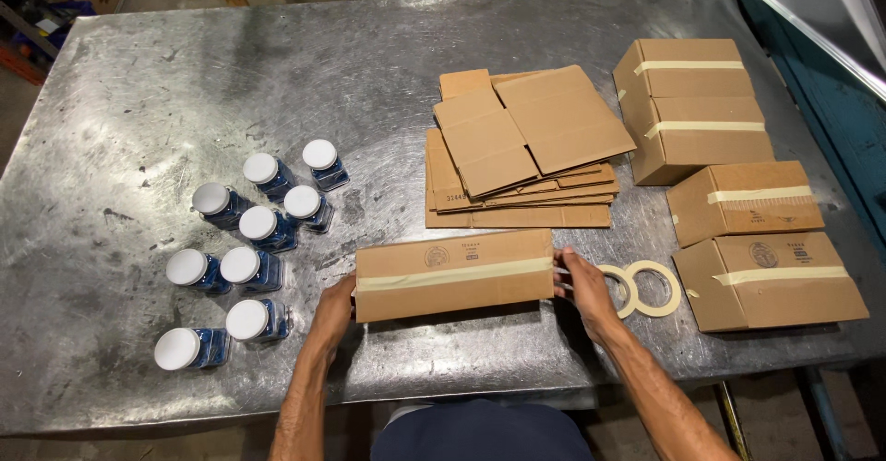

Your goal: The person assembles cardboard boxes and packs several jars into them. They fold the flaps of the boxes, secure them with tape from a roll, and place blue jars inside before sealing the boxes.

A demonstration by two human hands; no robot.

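Note:
A long cardboard box [454,275] with a strip of beige tape along its top lies near the front edge of the metal table [148,83]. My left hand [334,310] presses against its left end. At the box's right end, my right hand [581,287] holds it with fingers spread. Two rolls of beige tape [646,289] lie flat just right of my right hand.
Several blue jars with white lids [247,238] stand at the left. A stack of flattened cardboard boxes [519,147] lies behind the box. Several taped boxes [734,179] are piled at the right. The table's front edge runs near my body.

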